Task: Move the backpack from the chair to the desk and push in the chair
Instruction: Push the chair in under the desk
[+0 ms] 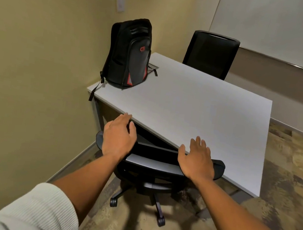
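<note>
A black backpack with red accents stands upright on the far left corner of the white desk, a strap hanging over the edge. The black office chair is tucked under the desk's near edge, its backrest top just at the edge and its seat hidden beneath. My left hand rests flat on the left end of the backrest top, fingers spread. My right hand lies flat on the right part of the backrest, fingers spread over the desk edge. Neither hand holds anything.
A second black chair stands at the desk's far side. A yellow wall runs close on the left. A whiteboard hangs on the far wall. The chair's wheeled base sits on patterned carpet near me.
</note>
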`<state>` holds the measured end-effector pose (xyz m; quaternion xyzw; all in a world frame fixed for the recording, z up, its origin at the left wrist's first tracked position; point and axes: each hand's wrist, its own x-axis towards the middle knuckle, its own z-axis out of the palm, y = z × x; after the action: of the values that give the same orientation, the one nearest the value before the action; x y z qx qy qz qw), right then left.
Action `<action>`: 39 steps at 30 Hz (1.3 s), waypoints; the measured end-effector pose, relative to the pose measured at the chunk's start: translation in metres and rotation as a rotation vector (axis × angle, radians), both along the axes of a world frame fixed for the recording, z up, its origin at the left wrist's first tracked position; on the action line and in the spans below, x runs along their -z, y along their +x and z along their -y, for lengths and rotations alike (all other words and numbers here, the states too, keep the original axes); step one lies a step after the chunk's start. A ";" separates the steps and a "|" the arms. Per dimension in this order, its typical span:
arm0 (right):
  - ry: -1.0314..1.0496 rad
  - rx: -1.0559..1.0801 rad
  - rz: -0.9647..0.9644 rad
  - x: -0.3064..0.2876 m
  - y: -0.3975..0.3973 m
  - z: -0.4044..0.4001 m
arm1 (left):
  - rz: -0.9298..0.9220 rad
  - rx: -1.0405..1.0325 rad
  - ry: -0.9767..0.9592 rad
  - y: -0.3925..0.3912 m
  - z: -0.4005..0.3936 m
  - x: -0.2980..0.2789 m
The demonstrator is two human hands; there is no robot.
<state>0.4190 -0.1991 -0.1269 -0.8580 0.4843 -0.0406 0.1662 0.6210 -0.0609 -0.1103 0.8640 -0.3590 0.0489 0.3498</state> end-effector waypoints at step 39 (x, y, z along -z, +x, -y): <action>-0.005 0.397 0.153 0.000 0.129 -0.044 | -0.010 0.383 0.146 0.163 0.043 0.000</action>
<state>0.5483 -0.1555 -0.1269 -0.7406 0.6297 -0.1387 0.1890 0.7838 -0.1036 -0.1103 0.8033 -0.5174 -0.0490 0.2908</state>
